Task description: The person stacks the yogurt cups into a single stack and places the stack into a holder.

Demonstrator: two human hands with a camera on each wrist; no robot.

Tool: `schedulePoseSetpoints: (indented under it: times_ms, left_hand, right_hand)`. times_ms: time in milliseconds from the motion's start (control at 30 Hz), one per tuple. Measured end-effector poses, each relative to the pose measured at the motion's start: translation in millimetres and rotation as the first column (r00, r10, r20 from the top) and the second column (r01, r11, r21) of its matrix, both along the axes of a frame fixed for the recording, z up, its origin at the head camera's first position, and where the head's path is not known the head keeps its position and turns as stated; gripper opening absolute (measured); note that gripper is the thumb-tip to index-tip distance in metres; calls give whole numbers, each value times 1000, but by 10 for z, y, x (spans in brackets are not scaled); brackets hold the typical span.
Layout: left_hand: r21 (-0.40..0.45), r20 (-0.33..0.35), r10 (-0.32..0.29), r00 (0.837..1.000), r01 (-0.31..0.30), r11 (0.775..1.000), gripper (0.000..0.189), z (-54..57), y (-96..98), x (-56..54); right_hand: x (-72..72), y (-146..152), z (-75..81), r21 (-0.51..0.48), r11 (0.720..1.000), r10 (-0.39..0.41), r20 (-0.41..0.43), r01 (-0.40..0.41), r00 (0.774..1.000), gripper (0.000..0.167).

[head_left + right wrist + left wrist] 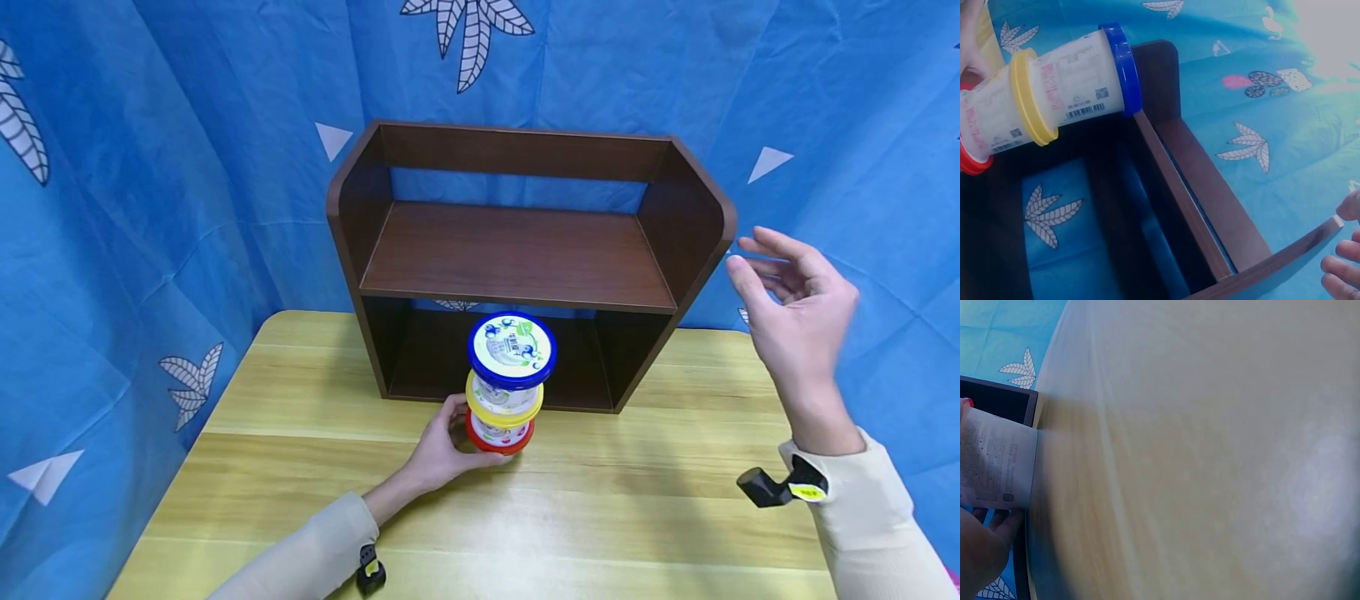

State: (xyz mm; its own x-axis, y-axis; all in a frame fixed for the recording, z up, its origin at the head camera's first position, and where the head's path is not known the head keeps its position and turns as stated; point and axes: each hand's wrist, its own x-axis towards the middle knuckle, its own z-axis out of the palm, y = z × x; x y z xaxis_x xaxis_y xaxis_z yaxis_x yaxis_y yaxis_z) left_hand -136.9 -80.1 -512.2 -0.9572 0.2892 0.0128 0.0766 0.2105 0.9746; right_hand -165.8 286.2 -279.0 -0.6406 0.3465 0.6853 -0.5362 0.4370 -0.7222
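Three round tubs with lids stand stacked in front of the shelf. The lowest is a red-lidded tub (pixel 500 434), the middle a yellow-lidded tub (pixel 505 400), and on top is a blue-lidded tub (pixel 512 350) with blueberries pictured on its lid. My left hand (pixel 441 454) holds the red-lidded tub at the bottom, thumb along its near side and fingers around the left. In the left wrist view a white printed tub wall (pixel 997 459) shows above the fingers. Raised beside the shelf's right side, my right hand (pixel 806 312) is empty, its fingers loosely bent.
A dark brown two-tier shelf (pixel 517 254) stands at the back of the light wooden table (pixel 600 517), right behind the stack. Blue cloth (pixel 225 167) with leaf prints hangs behind and at both sides.
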Motion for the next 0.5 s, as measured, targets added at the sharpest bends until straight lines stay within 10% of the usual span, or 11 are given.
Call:
schedulePoseSetpoints:
  times_ms: [500]
  left_hand:
    - [7, 3, 2, 1000, -2, 1000, 84, -12, 4, 2]
  right_hand:
    - [-160, -58, 134, 20, 1000, -15, 32, 14, 999, 31]
